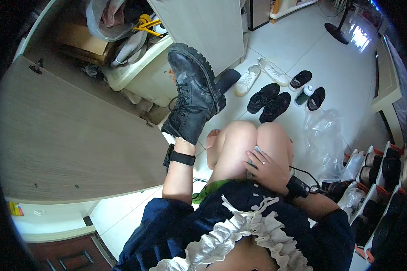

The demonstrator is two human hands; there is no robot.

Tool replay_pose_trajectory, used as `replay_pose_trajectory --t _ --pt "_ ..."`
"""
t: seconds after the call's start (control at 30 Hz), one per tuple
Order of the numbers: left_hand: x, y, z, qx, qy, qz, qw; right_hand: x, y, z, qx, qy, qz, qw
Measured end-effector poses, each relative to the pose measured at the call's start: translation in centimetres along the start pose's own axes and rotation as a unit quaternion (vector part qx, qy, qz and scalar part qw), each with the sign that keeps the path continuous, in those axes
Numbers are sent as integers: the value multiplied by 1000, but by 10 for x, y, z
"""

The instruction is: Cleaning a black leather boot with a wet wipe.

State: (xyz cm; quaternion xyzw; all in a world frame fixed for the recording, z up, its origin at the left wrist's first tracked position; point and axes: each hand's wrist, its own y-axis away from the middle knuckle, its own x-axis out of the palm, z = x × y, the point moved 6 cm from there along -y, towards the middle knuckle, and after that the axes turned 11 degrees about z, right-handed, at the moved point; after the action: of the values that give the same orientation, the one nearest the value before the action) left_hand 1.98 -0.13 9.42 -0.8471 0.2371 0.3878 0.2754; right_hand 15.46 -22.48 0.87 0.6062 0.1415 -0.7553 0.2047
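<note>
A black lace-up boot (pixel 190 91) with a thick lugged sole is held up in front of me, toe pointing away. My left hand (pixel 186 146) reaches into its shaft; only the wrist with a black strap shows, and the fingers are hidden inside. Greyish scuffs or dust mark the boot's toe and side. Over my lap, my right hand (pixel 266 169) curls around a small pale and greenish thing (pixel 256 149), perhaps a cloth, mostly covered by the fingers and thighs.
An open cabinet (pixel 81 125) on the left holds a cream tub (pixel 149 74), a cardboard box (pixel 83 39) and a plastic bag (pixel 105 20). White sneakers (pixel 247 80), black shoes (pixel 274 105) and a spray can (pixel 304 95) stand on floor tiles. Right are a clear bag (pixel 325 142) and shoe rack (pixel 373 196).
</note>
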Motion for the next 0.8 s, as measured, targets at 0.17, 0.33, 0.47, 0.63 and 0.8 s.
replay_pose_trajectory --t 0.17,0.33,0.47,0.63,0.8 --pt "-14 2 -29 25 -20 -14 999 13 -13 -20 40 -96 -18 994" --pt "-2 0 -52 110 -211 27 971 -53 -21 -55 176 -307 -178 918" --pt "27 -2 -49 95 -228 94 965 -202 -50 -51 84 -162 -451 874" --pt "32 4 -87 124 -139 116 976 -222 -99 -70 46 158 -417 894" --pt "40 21 -82 156 71 57 984 -159 -88 -66 55 83 -391 915"
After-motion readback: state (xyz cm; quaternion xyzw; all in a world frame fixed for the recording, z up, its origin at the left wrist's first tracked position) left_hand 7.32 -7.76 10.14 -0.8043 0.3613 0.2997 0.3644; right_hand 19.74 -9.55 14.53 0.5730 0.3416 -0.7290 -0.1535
